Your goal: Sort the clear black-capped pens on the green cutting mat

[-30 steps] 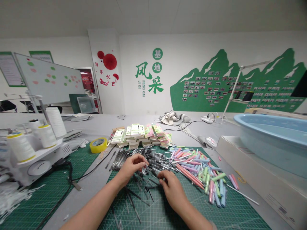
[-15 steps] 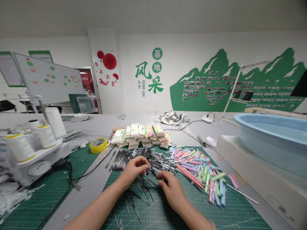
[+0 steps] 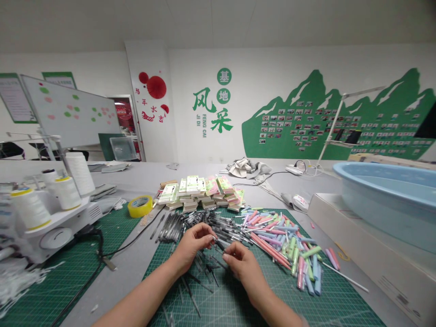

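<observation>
Left forearm [image 3: 146,286], fingers [image 3: 200,230] bare; right forearm [image 3: 276,305] bare up to blurred pale greyish sleeve edge [image 3: 303,321].

The cutting mat [image 3: 327,309] I look down on is dark green, ruled with a pale grid; the pens [image 3: 231,227] on it show black, grey and clear. Through my remote view the tubes [image 3: 292,247] come up pink, blue, green and lilac, the boxes [image 3: 194,184] cream with green and pink print, the tape roll [image 3: 136,211] yellow, the basin [image 3: 384,204] light blue.
</observation>
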`<state>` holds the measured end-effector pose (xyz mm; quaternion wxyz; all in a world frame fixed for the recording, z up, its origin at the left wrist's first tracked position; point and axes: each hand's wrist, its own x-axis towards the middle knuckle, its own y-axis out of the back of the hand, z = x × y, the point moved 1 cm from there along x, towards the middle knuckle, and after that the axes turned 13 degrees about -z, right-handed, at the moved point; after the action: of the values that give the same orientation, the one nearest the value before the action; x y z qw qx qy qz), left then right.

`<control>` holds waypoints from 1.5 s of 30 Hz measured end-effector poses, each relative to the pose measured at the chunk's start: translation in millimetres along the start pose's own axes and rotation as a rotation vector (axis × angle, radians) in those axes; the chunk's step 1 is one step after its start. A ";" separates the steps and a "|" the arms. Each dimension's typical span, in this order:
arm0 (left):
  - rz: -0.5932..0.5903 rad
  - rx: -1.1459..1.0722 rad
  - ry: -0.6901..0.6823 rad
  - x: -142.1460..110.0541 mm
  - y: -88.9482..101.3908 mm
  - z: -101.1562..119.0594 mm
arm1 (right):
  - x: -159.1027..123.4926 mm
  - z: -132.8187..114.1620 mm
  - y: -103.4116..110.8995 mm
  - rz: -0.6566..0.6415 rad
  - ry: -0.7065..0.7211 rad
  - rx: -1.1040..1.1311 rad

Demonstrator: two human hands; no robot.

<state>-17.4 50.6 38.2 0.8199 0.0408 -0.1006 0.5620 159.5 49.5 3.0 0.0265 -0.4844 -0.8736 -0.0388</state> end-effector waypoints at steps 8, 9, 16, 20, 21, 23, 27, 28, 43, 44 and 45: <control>0.013 -0.016 0.004 -0.7 -1.1 1.3 | -0.1 -2.3 -5.7 -0.078 -0.020 0.168; 0.009 -0.018 0.003 -0.8 -1.6 1.4 | -0.1 -1.4 -5.1 -0.058 -0.012 0.179; 0.012 -0.051 0.001 -1.7 -3.1 4.1 | -0.3 -2.0 -6.2 -0.170 -0.032 0.197; 0.027 -0.167 0.024 -2.4 -7.2 4.3 | 0.5 -4.5 -8.3 -0.167 -0.019 0.201; 0.034 -0.198 0.030 -2.2 -8.4 3.6 | 0.5 -4.7 -8.5 -0.159 -0.021 0.202; 0.055 -0.236 0.037 -1.3 -10.2 1.5 | -0.1 -5.0 -8.8 -0.149 -0.020 0.205; 0.056 -0.253 0.051 0.2 -10.3 -0.8 | -2.2 -6.3 -9.8 -0.178 -0.025 0.264; 0.045 -0.259 0.054 0.2 -10.3 -0.5 | -2.6 -6.6 -10.1 -0.183 -0.029 0.293; 0.038 -0.286 0.098 -1.8 -12.0 -2.6 | -3.4 -6.4 -11.2 -0.151 -0.007 0.341; 0.014 -0.311 0.094 -1.9 -12.7 -2.2 | -3.4 -6.6 -11.3 -0.152 -0.004 0.342; -0.001 -0.330 0.087 -2.0 -13.3 -2.2 | -3.4 -6.7 -11.5 -0.154 -0.001 0.343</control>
<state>-5.4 44.3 36.2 0.8193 -0.1189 -0.1559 0.5388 151.6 40.0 8.9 0.1051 -0.4046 -0.9018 0.1092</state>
